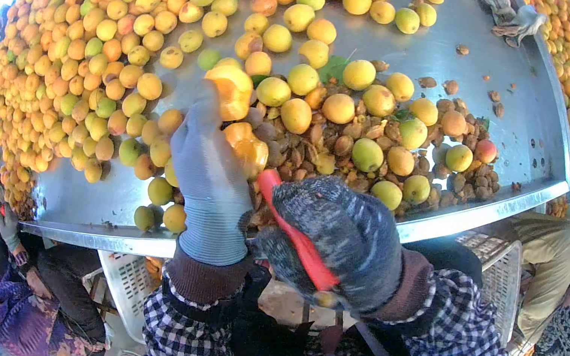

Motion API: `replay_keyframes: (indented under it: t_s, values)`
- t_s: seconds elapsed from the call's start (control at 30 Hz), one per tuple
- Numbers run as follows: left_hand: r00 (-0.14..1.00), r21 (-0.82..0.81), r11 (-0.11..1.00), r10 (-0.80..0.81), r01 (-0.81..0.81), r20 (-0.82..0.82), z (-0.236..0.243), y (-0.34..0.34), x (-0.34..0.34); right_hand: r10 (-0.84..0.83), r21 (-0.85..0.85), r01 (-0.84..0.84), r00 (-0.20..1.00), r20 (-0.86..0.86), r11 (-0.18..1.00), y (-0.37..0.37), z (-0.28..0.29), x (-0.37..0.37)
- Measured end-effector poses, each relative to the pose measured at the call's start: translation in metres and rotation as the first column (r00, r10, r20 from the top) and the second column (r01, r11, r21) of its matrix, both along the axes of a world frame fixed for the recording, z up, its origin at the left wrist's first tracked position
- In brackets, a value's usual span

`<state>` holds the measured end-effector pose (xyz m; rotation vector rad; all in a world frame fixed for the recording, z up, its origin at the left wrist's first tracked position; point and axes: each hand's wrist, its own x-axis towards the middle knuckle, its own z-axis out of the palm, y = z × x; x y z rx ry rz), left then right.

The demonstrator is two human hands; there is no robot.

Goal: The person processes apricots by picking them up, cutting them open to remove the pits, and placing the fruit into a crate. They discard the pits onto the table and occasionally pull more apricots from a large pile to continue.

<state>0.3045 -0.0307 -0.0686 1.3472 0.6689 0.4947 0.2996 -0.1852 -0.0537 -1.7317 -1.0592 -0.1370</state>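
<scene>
Evidently, the opened apricot [230, 89], pinched at the tip of the left hand [206, 156], seemed light, soft and slippery, best cradled by its skin, while the right hand [339, 237], nearby, gripped a red tool [299, 238].

Heap of brown pits [340, 144], on metal bench [429, 51]. Left of the heap: massed yellow fruit [91, 67]; grey-gloved left hand [207, 164], opened fruit [231, 86] at fingertips. Near side of the heap: dark-gloved right hand [335, 236], gripping red tool [295, 239].
</scene>
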Motion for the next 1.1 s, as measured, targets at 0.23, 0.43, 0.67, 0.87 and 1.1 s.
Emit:
replay_keyframes:
  t_s: [0.23, 0.43, 0.67, 0.87, 1.1]
  values:
    - [0.998, -0.092, 0.993, 0.068, -0.069, -0.011, -0.002, -0.004, -0.003, -0.096, -0.004, 0.096, 0.992, -0.087, 0.995, -0.011, 0.005, -0.008]
    - [0.997, -0.188, 0.980, 0.074, -0.071, 0.010, 0.002, -0.008, -0.001, -0.138, -0.216, 0.131, 0.990, -0.017, 0.968, -0.021, -0.006, -0.006]
    - [0.994, -0.294, 0.956, 0.003, 0.028, 0.105, 0.002, -0.013, 0.001, -0.084, 0.013, 0.085, 0.996, -0.033, 0.996, -0.016, -0.007, -0.011]
    - [0.993, -0.278, 0.960, 0.067, -0.038, 0.096, 0.001, -0.015, 0.002, -0.115, -0.213, 0.113, 0.993, 0.001, 0.971, -0.018, -0.013, -0.008]
    - [0.989, -0.132, 0.991, 0.044, -0.025, 0.143, -0.007, 0.008, -0.002, -0.146, -0.025, 0.148, 0.987, 0.068, 0.989, -0.016, -0.011, -0.001]
